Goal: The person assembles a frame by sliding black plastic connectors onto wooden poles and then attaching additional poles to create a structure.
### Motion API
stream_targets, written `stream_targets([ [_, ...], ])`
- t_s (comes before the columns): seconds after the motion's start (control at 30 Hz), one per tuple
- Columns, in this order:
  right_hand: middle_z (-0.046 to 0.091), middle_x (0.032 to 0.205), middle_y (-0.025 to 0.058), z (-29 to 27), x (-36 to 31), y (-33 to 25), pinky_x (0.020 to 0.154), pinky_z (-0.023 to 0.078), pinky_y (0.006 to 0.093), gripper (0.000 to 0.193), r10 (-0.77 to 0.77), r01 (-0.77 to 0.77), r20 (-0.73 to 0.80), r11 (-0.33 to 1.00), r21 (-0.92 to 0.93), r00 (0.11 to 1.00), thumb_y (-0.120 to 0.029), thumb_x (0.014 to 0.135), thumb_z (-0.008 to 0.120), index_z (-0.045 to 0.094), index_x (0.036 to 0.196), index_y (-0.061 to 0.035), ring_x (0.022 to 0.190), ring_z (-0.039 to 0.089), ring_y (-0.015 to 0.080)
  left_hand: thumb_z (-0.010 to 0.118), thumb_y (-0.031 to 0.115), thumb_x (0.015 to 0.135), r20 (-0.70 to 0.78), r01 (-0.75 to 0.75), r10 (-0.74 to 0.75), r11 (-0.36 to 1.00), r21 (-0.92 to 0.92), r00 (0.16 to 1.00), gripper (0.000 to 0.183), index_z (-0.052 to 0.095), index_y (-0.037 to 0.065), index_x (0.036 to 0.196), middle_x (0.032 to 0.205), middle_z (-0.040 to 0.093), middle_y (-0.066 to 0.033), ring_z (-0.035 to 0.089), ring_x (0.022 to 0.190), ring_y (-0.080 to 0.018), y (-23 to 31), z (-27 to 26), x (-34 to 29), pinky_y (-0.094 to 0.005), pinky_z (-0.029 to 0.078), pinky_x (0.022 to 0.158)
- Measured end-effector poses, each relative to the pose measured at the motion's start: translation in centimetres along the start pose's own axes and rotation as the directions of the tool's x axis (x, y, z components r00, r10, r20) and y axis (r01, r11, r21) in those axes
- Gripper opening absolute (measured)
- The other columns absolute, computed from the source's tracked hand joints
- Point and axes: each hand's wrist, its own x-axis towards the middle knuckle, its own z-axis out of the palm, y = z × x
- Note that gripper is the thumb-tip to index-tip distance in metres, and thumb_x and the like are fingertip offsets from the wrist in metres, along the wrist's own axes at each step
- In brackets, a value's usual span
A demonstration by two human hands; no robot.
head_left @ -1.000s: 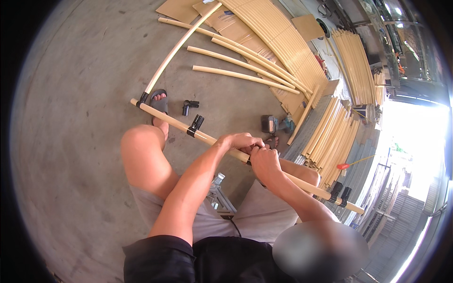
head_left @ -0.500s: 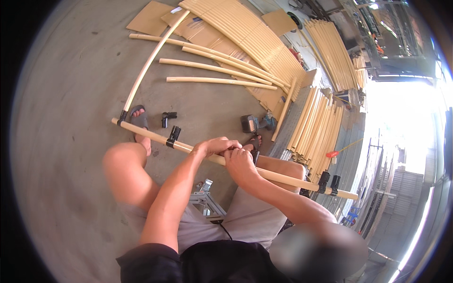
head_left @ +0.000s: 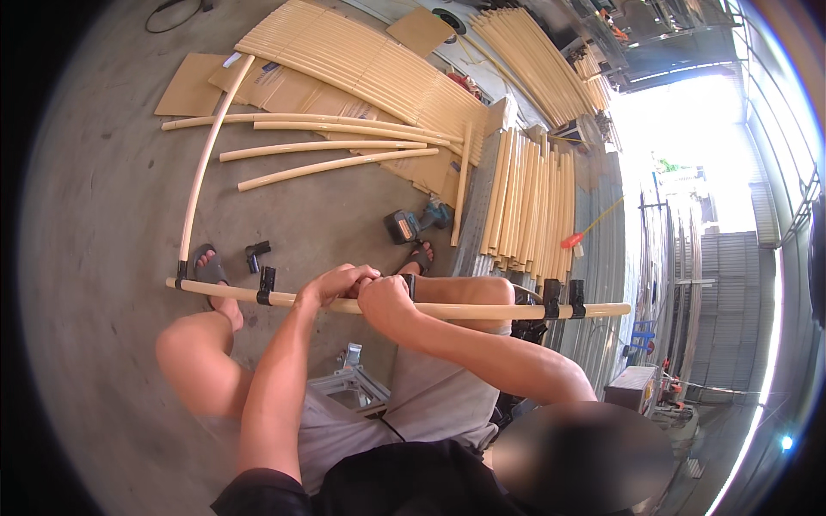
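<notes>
A long beige pipe (head_left: 469, 311) runs across in front of me, over my right leg. My left hand (head_left: 337, 284) is closed at its middle, with curled fingers meeting my other hand. Right against it, my right hand (head_left: 387, 303) makes a fist over the pipe; what the fingers of both hands grip is hidden. A black fitting (head_left: 409, 285) shows partly behind the right hand. Along the pipe sit another black fitting (head_left: 267, 285) on the left and a pair of black fittings (head_left: 564, 299) on the right. A black joint (head_left: 181, 273) at the left end carries a second pipe (head_left: 205, 163) reaching away.
A loose black fitting (head_left: 256, 256) and a blue cordless drill (head_left: 417, 224) lie on the floor ahead. Several loose pipes (head_left: 340, 161) rest near cardboard (head_left: 189, 86) and a row of pipes (head_left: 361, 69). More pipes (head_left: 529, 206) are stacked at right. A metal frame (head_left: 370, 387) is between my legs.
The whole view has swung right, so the scene sits further left. The long pipe looks more level. Both hands stay together at its middle, with the left fingers slightly shifted.
</notes>
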Motion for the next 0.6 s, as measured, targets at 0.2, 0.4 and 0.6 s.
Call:
stream_targets([
  [0.2,0.063,0.088,0.0116,3.5,-0.3,-0.6,0.064,0.050,0.0315,0.022,-0.001,-0.020,-0.596,0.999,-0.028,0.803,-0.018,0.081,0.061,0.062,0.094,-0.0002,0.079,0.064,0.0208,0.057,0.045,0.092,-0.030,-0.045,0.045,0.999,0.019,0.999,0.036,0.068,0.011,0.083,0.071,0.057,0.0049,0.046,0.061,-0.0070,0.6,1.0,-0.8,-0.0249,0.040,0.062],
  [0.4,0.063,0.089,0.0143,4.6,-0.3,0.1,0.067,0.051,0.0323,0.023,0.030,0.009,-0.511,0.997,0.072,0.859,-0.017,0.081,0.061,0.060,0.097,-0.0004,0.079,0.064,0.0233,0.055,0.042,0.094,0.020,-0.086,0.086,0.996,-0.040,0.996,0.033,0.067,0.013,0.082,0.071,0.057,0.0071,0.045,0.061,-0.0046,1.0,1.6,-0.8,-0.0252,0.037,0.057],
  [0.6,0.063,0.089,0.0130,4.9,-0.5,0.5,0.069,0.051,0.0364,0.023,0.058,0.090,-0.638,0.976,0.197,0.767,-0.017,0.083,0.062,0.058,0.100,-0.0025,0.080,0.065,0.0247,0.056,0.040,0.095,0.008,-0.057,0.057,0.998,0.031,0.998,0.031,0.067,0.014,0.081,0.068,0.055,0.0076,0.041,0.058,-0.0043,2.6,2.0,-1.9,-0.0246,0.030,0.051],
])
